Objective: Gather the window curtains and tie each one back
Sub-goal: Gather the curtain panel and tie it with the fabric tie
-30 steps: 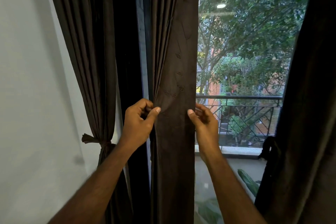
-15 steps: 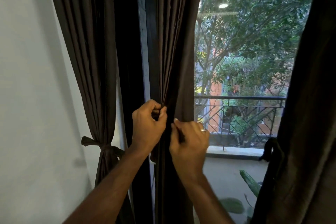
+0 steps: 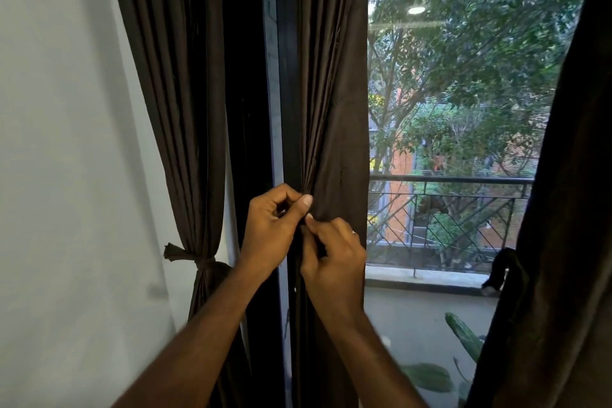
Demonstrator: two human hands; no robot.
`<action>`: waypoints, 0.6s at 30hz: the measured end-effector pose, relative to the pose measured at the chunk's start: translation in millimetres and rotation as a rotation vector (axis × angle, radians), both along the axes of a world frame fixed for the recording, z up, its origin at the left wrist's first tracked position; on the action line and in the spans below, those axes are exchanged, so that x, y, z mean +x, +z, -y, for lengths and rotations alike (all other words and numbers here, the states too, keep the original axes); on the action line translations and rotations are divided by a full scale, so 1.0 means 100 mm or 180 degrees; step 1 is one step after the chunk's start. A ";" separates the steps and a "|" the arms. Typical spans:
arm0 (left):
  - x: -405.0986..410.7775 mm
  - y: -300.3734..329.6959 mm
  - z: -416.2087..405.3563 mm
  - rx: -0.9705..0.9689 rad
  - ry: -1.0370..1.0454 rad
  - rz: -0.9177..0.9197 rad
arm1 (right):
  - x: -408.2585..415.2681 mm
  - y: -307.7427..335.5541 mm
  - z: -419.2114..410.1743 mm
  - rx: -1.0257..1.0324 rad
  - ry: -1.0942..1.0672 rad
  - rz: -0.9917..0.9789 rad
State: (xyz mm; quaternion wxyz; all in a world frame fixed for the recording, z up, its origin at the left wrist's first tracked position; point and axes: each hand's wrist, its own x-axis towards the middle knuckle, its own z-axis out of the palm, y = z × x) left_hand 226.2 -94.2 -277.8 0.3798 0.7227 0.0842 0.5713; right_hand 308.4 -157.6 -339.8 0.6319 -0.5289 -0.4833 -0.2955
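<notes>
A dark brown middle curtain (image 3: 334, 83) hangs in front of me against the window frame. My left hand (image 3: 275, 232) pinches its bunched pleats at about waist height. My right hand (image 3: 334, 258) sits just below and right of the left, its fingers curled round the gathered fabric. To the left, another brown curtain (image 3: 178, 93) hangs gathered, bound by a knotted tie-back (image 3: 195, 260). A third dark curtain (image 3: 569, 209) fills the right edge, with a dark tie (image 3: 500, 268) hanging at its inner edge.
A white wall (image 3: 66, 175) closes off the left side. Through the window glass (image 3: 457, 109) I see a balcony railing (image 3: 447, 209), trees and a few plant leaves (image 3: 463, 341) low on the balcony floor.
My hands were apart on either edge of the flat middle curtain. The right hand has swept left, folding the fabric into a narrow bunch, and both hands now meet on it.
</notes>
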 end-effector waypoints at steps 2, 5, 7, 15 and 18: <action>-0.01 0.01 0.00 0.0076 -0.0078 0.0003 | 0.00 0.01 0.00 -0.0022 -0.0043 0.0107; -0.02 0.01 -0.01 0.0239 0.0075 -0.0045 | 0.00 0.02 0.02 0.0015 -0.0108 0.0211; -0.01 0.00 -0.02 0.0270 0.0252 -0.0099 | 0.01 0.01 0.02 -0.0015 -0.0085 0.0267; -0.08 -0.01 -0.06 0.0186 0.0357 -0.0138 | 0.23 -0.09 0.22 0.0052 0.0595 -0.0607; -0.11 -0.02 -0.06 0.0156 0.0350 -0.0122 | 0.47 0.05 0.22 0.0296 0.0438 -0.1589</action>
